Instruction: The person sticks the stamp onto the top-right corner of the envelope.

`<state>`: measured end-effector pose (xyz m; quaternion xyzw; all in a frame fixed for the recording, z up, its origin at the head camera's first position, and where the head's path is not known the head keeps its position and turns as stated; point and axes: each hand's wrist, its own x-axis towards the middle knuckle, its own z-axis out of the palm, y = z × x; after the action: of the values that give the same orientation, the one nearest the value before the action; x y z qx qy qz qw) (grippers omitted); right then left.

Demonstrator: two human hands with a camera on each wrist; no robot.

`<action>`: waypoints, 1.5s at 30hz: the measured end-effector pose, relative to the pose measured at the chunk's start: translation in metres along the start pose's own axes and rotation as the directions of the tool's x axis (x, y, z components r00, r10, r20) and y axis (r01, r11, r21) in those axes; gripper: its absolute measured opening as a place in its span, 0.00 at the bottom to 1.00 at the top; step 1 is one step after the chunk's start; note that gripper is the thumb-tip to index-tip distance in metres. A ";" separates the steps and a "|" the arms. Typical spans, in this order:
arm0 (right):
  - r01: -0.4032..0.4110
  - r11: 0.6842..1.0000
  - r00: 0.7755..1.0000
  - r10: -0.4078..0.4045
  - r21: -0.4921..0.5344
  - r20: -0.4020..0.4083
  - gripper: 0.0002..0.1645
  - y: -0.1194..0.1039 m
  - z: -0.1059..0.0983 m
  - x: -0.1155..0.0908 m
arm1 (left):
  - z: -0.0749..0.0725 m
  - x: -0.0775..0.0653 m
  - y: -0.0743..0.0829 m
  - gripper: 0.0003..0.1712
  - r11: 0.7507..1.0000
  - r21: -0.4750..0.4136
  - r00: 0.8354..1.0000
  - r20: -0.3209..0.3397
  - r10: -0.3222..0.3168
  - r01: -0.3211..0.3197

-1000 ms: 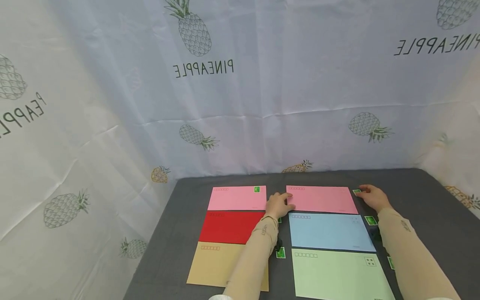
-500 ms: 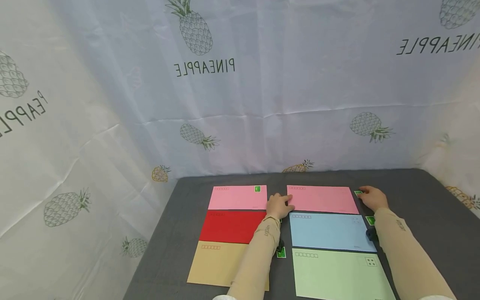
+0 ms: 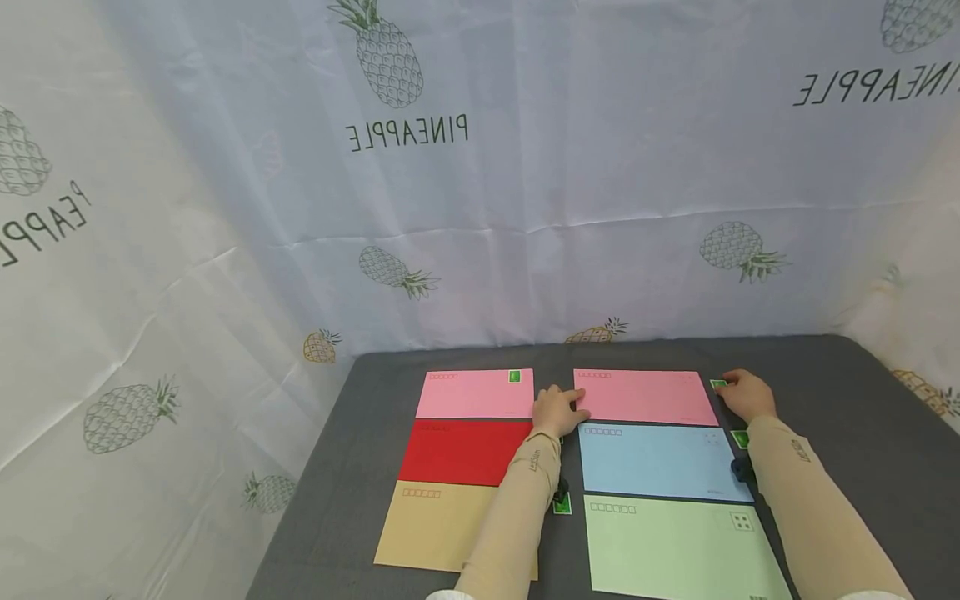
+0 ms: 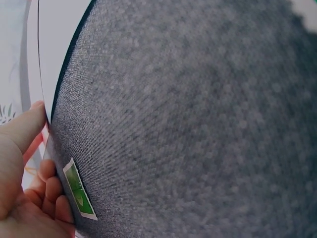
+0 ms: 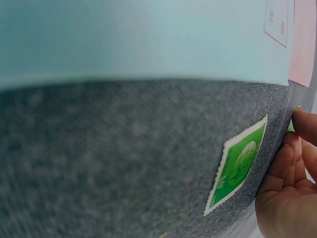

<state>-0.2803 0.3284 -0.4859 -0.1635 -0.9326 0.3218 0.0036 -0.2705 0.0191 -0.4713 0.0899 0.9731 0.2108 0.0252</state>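
Note:
My left hand (image 3: 557,410) is at the left edge of the right-hand pink envelope (image 3: 645,397), its thumb and a finger stretched onto that edge. In the left wrist view, the other fingers curl beside a green postage stamp (image 4: 79,191) on the cloth. At the envelope's upper right, my right hand (image 3: 747,395) pinches at the right edge of another green stamp (image 3: 718,384), which lies just off the envelope. Most of that stamp is hidden by the fingers in the right wrist view. Nearer me, a loose stamp (image 5: 238,166) lies by the blue envelope (image 3: 663,462).
A light green envelope (image 3: 675,546) lies below the blue one. The left column has a pink envelope (image 3: 465,396) bearing a stamp (image 3: 514,377), a red envelope (image 3: 457,450) and a tan envelope (image 3: 427,525). Another stamp (image 3: 562,504) lies between the columns. A pineapple-print curtain (image 3: 525,183) hangs behind.
Since a second ago my right hand has drawn its fingers in at the stamp, which has shifted very slightly right. My left hand stays at the pink envelope's edge.

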 end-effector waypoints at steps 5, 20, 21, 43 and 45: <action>-0.023 1.000 1.000 0.023 -0.005 0.006 0.26 -0.003 -0.002 -0.002 | -0.001 0.000 0.000 0.26 1.000 -0.005 1.000 0.000 0.013 -0.013; -0.044 0.999 0.999 0.044 0.008 -0.014 0.27 -0.009 -0.005 -0.003 | -0.002 0.000 -0.002 0.25 1.000 -0.007 1.000 -0.004 0.023 -0.023; -0.041 0.999 0.999 0.042 0.012 -0.017 0.27 -0.009 -0.005 -0.003 | -0.002 0.001 -0.002 0.25 1.000 -0.005 1.000 -0.003 0.023 -0.023; -0.013 0.995 0.996 0.022 0.100 -0.089 0.20 -0.003 -0.006 -0.003 | 0.006 0.005 -0.003 0.26 1.000 -0.024 1.000 0.005 0.003 -0.003; -0.021 0.992 0.995 0.033 0.125 -0.094 0.21 -0.002 -0.007 -0.002 | 0.006 0.005 -0.003 0.26 1.000 -0.023 1.000 0.004 0.001 0.000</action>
<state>-0.2782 0.3301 -0.4788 -0.1907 -0.9073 0.3709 0.0543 -0.2751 0.0198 -0.4777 0.0902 0.9705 0.2219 0.0281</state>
